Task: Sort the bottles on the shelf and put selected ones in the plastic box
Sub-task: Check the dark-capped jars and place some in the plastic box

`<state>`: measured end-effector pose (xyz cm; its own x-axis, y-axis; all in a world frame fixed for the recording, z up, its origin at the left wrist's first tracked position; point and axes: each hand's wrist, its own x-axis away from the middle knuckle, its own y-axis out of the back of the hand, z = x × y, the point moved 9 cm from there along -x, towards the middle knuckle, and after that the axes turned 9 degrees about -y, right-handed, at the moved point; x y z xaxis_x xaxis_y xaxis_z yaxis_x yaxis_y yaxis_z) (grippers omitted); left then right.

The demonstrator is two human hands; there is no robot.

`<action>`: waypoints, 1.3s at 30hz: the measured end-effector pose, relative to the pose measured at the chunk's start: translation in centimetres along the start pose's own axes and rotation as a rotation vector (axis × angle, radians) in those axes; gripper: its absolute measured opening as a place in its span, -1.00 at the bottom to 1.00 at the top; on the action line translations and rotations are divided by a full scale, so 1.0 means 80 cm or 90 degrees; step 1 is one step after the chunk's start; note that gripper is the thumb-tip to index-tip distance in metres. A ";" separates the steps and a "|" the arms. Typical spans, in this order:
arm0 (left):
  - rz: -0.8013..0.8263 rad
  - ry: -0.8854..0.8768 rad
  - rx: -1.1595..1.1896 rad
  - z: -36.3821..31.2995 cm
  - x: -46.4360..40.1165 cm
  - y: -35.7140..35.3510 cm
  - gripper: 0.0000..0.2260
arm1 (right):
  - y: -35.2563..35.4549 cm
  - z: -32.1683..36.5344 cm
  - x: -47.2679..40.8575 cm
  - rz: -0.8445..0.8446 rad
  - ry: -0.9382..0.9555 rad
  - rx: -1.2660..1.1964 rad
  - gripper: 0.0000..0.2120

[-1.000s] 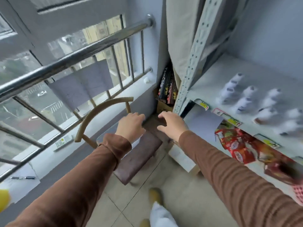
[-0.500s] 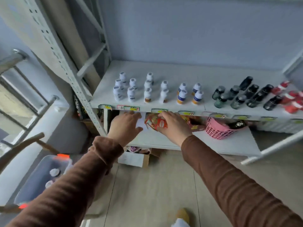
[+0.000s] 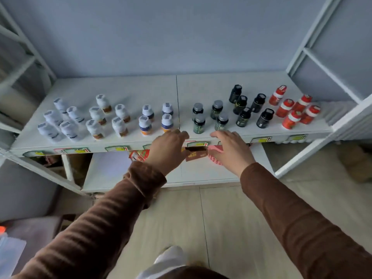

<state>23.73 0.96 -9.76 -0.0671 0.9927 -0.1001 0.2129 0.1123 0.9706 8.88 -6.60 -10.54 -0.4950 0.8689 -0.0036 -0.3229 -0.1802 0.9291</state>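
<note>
Both hands, left (image 3: pixel 168 144) and right (image 3: pixel 229 147), have been raised, released and empty, to the shelf (image 3: pixel 205 85) edge; every bottle (image 3: pixel 198 123) is unpicked.

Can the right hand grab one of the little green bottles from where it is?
Probably yes. The right hand is empty, fingers open, at the shelf edge just in front of the green bottles, with nothing between them.

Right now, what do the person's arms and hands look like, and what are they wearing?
Both arms are covered by long brown ribbed sleeves ending in snug cuffs at the wrists. The left hand and right hand are bare: no gloves, rings or watch visible.
</note>
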 end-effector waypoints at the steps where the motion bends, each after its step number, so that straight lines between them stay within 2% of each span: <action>1: 0.000 -0.006 0.002 -0.010 -0.019 -0.005 -0.60 | 0.005 -0.017 -0.011 0.001 -0.008 -0.008 -0.56; 10: -0.021 -0.052 0.041 -0.065 -0.185 -0.061 -0.60 | 0.019 -0.141 -0.141 0.011 -0.034 0.007 -0.58; 17: -0.016 -0.047 0.092 -0.107 -0.269 -0.099 -0.59 | 0.037 -0.215 -0.216 0.030 -0.036 0.018 -0.57; 20: -0.019 -0.011 0.095 -0.120 -0.293 -0.117 -0.61 | 0.033 -0.233 -0.251 0.064 0.008 0.017 -0.54; 24: -0.013 0.070 0.096 -0.127 -0.317 -0.145 -0.62 | 0.006 -0.239 -0.291 0.141 0.130 0.029 -0.49; 32: -0.033 0.332 0.163 -0.143 -0.311 -0.194 -0.51 | -0.029 -0.236 -0.312 0.213 0.340 0.094 -0.64; 35: -0.048 0.376 0.191 -0.151 -0.301 -0.206 -0.45 | -0.020 -0.247 -0.325 0.269 0.308 0.021 -0.64; 39: -0.127 0.386 0.270 -0.158 -0.294 -0.200 -0.47 | 0.017 -0.264 -0.337 0.437 0.222 -0.201 -0.69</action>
<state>9.56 -24.78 -20.19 -0.6405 0.7679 -0.0072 0.4890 0.4151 0.7671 4.79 -40.01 -17.01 -0.8692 0.3352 0.3635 -0.0430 -0.7836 0.6197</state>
